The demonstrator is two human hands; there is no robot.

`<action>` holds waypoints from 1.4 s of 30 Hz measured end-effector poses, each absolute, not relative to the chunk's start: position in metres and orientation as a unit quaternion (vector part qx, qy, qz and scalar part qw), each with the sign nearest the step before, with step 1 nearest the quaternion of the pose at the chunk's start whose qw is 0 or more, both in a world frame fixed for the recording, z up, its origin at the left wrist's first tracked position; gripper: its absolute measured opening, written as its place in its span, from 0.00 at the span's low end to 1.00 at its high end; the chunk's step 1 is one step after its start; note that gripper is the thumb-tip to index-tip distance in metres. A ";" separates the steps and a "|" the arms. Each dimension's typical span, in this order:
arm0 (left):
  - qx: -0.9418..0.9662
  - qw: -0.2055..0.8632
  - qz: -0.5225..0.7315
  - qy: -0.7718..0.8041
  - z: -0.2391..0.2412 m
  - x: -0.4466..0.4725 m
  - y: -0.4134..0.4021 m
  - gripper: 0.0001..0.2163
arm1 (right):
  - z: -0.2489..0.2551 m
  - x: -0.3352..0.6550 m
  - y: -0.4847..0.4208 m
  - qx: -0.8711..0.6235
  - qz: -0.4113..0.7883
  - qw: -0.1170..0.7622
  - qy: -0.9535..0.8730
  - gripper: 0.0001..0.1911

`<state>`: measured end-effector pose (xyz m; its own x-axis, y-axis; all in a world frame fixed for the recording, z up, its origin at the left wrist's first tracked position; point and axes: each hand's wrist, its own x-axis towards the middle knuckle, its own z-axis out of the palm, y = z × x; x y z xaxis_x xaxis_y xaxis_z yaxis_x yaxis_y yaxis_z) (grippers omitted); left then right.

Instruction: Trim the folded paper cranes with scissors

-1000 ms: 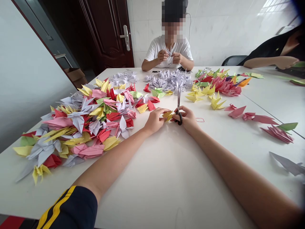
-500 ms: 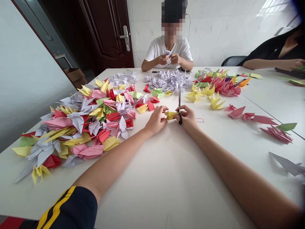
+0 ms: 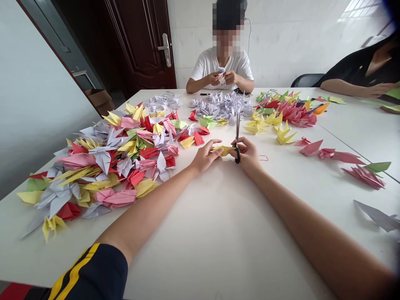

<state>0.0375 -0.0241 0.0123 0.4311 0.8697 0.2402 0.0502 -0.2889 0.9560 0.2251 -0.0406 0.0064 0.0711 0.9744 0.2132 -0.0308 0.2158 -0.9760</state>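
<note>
"What have you got there?"

"My left hand (image 3: 204, 157) is closed, pinching a yellow paper crane (image 3: 223, 150) above the desk (image 3: 203, 233). My right hand (image 3: 246, 156) is closed around scissors (image 3: 238, 137), tips up, right beside the crane (I'd call this lining up a cut)."

"What does the next move need?"

"Those blades opened and brought onto the paper, I'd judge."

"How many of everything?"

"One crane in hand, one pair of scissors, two white heaps (image 3: 221, 106) ahead, and one big mixed heap (image 3: 109, 162) at my left, too many cranes to count."
</note>
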 end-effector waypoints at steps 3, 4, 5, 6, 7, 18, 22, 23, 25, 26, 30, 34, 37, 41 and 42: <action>0.654 0.536 0.424 0.324 0.012 0.037 -0.020 0.20 | 0.008 0.226 -0.041 -0.458 0.439 0.581 -0.510 0.18; 0.647 0.546 0.423 0.323 0.011 0.036 -0.019 0.20 | 0.008 0.227 -0.040 -0.459 0.440 0.582 -0.506 0.19; 0.640 0.555 0.422 0.323 0.011 0.036 -0.018 0.20 | 0.007 0.228 -0.040 -0.459 0.442 0.584 -0.503 0.19; 0.632 0.564 0.420 0.324 0.011 0.036 -0.017 0.20 | 0.006 0.228 -0.039 -0.459 0.445 0.584 -0.501 0.20; 0.624 0.574 0.420 0.325 0.011 0.036 -0.017 0.20 | 0.006 0.229 -0.038 -0.458 0.447 0.584 -0.499 0.20; 0.567 0.629 0.419 0.329 0.015 0.033 -0.017 0.22 | 0.007 0.229 -0.036 -0.443 0.481 0.600 -0.461 0.20; 0.577 0.641 0.404 0.304 0.012 0.032 -0.012 0.25 | 0.007 0.229 -0.034 -0.421 0.500 0.619 -0.436 0.19; 0.573 0.647 0.404 0.299 0.011 0.031 -0.011 0.26 | 0.007 0.230 -0.034 -0.417 0.504 0.622 -0.430 0.19; 0.550 0.667 0.409 0.292 0.011 0.031 -0.010 0.26 | 0.007 0.230 -0.033 -0.414 0.508 0.627 -0.422 0.19; 0.533 0.680 0.412 0.289 0.011 0.031 -0.009 0.26 | 0.006 0.231 -0.032 -0.415 0.507 0.628 -0.420 0.18; 0.465 0.737 0.409 0.269 0.014 0.032 -0.010 0.25 | 0.005 0.232 -0.029 -0.412 0.505 0.637 -0.411 0.18; 0.423 0.774 0.401 0.247 0.016 0.032 -0.013 0.26 | 0.004 0.232 -0.028 -0.401 0.518 0.650 -0.384 0.19; 0.404 0.784 0.404 0.243 0.017 0.032 -0.012 0.24 | 0.004 0.232 -0.028 -0.398 0.524 0.650 -0.379 0.19; 0.413 0.780 0.403 0.243 0.016 0.032 -0.012 0.20 | 0.006 0.233 -0.029 -0.392 0.539 0.643 -0.377 0.19; 0.423 0.772 0.404 0.247 0.016 0.032 -0.013 0.20 | 0.007 0.232 -0.029 -0.392 0.542 0.639 -0.379 0.19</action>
